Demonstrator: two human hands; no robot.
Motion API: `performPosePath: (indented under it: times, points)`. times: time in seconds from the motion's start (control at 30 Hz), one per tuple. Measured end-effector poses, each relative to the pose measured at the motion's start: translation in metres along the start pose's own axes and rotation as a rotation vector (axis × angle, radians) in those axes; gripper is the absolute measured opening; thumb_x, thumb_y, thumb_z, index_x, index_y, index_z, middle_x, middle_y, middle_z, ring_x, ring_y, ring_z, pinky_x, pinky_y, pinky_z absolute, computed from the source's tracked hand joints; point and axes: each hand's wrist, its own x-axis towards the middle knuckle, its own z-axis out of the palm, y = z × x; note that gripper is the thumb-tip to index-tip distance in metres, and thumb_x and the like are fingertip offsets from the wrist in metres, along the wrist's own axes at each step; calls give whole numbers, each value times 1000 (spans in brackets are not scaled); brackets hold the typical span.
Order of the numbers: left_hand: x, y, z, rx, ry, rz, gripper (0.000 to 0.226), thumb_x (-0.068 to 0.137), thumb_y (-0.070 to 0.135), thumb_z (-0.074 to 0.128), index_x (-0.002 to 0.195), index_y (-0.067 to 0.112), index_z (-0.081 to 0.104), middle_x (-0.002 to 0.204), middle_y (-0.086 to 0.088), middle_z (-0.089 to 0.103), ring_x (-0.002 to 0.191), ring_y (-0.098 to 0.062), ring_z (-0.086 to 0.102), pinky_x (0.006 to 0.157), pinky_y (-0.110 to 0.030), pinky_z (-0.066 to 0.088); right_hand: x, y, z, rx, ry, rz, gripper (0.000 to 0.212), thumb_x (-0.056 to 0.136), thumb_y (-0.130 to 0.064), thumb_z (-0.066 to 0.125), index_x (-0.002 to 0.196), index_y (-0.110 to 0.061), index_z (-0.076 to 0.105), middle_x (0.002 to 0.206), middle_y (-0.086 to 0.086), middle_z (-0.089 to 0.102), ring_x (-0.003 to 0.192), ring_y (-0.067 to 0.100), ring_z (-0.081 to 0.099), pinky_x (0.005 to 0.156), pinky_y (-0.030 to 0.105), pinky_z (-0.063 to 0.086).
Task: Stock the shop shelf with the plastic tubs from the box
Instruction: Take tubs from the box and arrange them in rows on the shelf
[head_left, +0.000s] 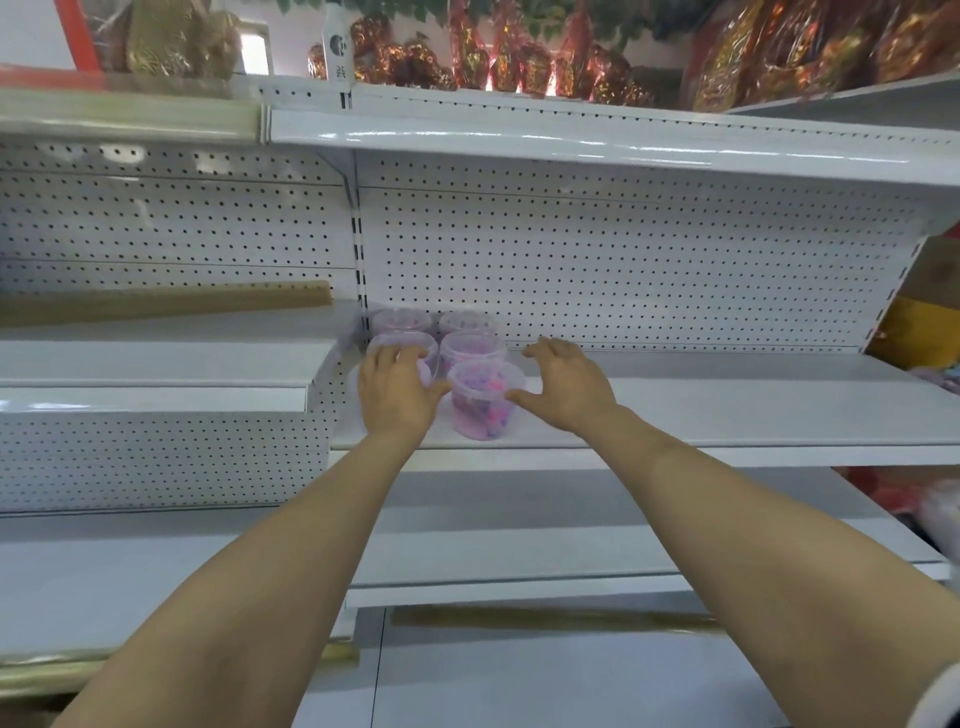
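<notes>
A white metal shelf (701, 410) with a pegboard back panel (623, 260) spans the view, and both hands reach onto it at its left end. Above the hands sits an upper shelf (519, 140) carrying red and gold foil-wrapped goods (519, 57). Below the forearms lies a lower shelf (519, 545). Between and just beyond the hands stand 5 clear plastic tubs (470, 358) of pink and purple contents, packed against one another. The front tub (485, 402) stands between the 2 thumbs near the shelf edge. The left hand (397, 397) is spread flat, fingers covering the lid of the tub beside it, gripping nothing. The right hand (569, 387) is open with fingers curved, its thumb touching the front tub's side.
</notes>
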Motion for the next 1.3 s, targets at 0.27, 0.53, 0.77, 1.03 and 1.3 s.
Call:
performPosePath:
  times: [0.27, 0.53, 0.77, 1.03, 1.3]
  points:
    - [-42, 134, 9, -172, -52, 102, 43, 88, 44, 60, 123, 20, 60, 132, -6, 55, 124, -30, 42, 99, -37, 38, -78, 84, -82, 51, 86, 196, 60, 94, -55, 51, 140, -16, 48, 146, 4, 47, 137, 26, 38, 104, 39, 39]
    - [-148, 293, 46, -327, -261, 220, 45, 90, 48, 55, 124, 18, 59, 134, -6, 52, 125, -29, 42, 102, -38, 38, -220, 201, -172, 5, 110, 440, 65, 93, -58, 50, 140, -13, 45, 140, 12, 53, 125, 31, 50, 96, 39, 44]
    - [-256, 415, 83, -455, -477, 319, 49, 90, 50, 55, 128, 18, 55, 138, -7, 48, 127, -27, 40, 102, -36, 36, -351, 289, -232, -21, 110, 690, 64, 92, -56, 52, 137, -11, 44, 131, 18, 59, 118, 36, 56, 91, 39, 46]
    - [-334, 500, 144, -466, -669, 371, 47, 87, 53, 56, 122, 21, 56, 131, -4, 53, 121, -27, 47, 97, -38, 42, -450, 376, -246, 43, 84, 912, 66, 94, -54, 51, 140, -9, 41, 137, 17, 55, 124, 34, 52, 97, 39, 42]
    - [-366, 557, 270, -380, -811, 378, 54, 86, 56, 56, 123, 17, 56, 127, -8, 58, 118, -30, 51, 93, -41, 46, -485, 498, -208, 35, -1, 1044, 68, 94, -54, 50, 143, -8, 38, 136, 19, 55, 121, 36, 53, 82, 35, 39]
